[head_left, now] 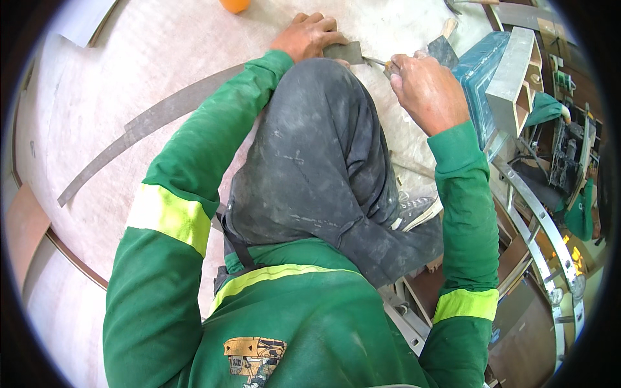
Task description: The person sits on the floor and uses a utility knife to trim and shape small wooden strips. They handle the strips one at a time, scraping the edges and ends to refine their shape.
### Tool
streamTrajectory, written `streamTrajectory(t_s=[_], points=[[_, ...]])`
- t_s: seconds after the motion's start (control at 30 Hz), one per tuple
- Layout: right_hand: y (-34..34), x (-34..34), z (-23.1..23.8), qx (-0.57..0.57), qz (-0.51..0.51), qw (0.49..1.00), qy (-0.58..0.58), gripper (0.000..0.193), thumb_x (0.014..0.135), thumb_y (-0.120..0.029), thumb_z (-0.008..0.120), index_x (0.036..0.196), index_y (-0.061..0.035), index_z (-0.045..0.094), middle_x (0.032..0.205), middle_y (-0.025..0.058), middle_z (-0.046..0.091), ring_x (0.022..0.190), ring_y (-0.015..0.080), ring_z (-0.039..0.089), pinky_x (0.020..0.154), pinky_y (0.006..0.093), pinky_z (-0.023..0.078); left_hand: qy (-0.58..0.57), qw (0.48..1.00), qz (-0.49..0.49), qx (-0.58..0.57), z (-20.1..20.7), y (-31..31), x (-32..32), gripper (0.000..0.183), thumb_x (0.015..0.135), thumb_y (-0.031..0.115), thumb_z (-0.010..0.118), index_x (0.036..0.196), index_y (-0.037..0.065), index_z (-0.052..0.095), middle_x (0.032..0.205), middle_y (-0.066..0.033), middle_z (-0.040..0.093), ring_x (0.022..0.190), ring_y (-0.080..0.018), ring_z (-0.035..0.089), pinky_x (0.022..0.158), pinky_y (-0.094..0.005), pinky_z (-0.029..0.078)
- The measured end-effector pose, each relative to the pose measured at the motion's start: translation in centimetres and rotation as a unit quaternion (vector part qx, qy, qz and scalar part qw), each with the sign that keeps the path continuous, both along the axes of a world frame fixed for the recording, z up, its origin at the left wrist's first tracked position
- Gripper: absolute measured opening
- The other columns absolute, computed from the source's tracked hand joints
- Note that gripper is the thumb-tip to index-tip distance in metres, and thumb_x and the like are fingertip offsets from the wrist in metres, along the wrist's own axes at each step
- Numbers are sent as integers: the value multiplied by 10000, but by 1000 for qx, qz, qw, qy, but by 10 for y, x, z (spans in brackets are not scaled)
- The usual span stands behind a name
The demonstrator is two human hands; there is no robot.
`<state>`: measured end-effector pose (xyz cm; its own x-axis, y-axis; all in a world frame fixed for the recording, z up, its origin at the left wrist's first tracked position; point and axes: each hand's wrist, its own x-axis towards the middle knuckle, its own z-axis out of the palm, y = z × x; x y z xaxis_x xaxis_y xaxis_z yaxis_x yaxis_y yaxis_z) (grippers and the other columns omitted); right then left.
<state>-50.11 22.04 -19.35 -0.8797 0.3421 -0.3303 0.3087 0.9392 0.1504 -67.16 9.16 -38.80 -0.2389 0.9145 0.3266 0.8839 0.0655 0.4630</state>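
Note:
My left hand (306, 37) is closed, its fingers bent over a small dark grey flat rectangular piece (344, 52) just past my raised knee. My right hand (430, 90) is wrapped round the handle of a hand tool with a thin metal shaft (375, 61). That shaft points left toward the grey piece; whether the two touch or are joined I cannot tell. Just beyond my right hand lies a putty knife (444, 50) with a dark blade and a pale handle. Long grey curved strips (174, 107) lie on the pale dusty surface (97, 129) left of my knee.
A blue box-like container (482, 68) stands to the right, with a grey hollow box-shaped piece (511, 81) against it. Further right is a metal ladder (533, 236) amid clutter. An orange object (235, 5) sits at the far edge. Brown boards (27, 223) lie at the left.

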Motion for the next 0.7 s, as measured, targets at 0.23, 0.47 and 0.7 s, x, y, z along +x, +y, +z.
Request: streamTrajectory(t_s=[0.23, 0.47, 0.7], points=[[17, 4, -8, -25, 42, 998, 45, 211, 905, -209, 681, 998, -30, 741, 935, 227, 724, 871, 416, 718, 809, 505, 585, 6, 1000, -1, 25, -8, -3, 9, 601, 823, 618, 792, 1225, 172, 785, 1140, -57, 686, 1144, -249, 582, 1068, -395, 435], [23, -11, -12, 1, 49, 999, -15, 294, 940, -209, 637, 1119, -15, 766, 992, 235, 751, 909, 418, 724, 874, 482, 579, -70, 996, -51, 7, 8, -5, 0, 514, 838, 555, 754, 1133, 134, 766, 1057, -105, 634, 1085, -327, 567, 945, -470, 414], [32, -10, -9, -59, 8, 998, 22, 270, 886, -204, 681, 1088, -59, 787, 1005, 218, 757, 909, 421, 731, 872, 500, 589, -60, 997, -57, 7, -4, 0, -7, 475, 838, 517, 721, 1140, 152, 757, 1063, -100, 624, 1091, -312, 567, 940, -468, 410]])
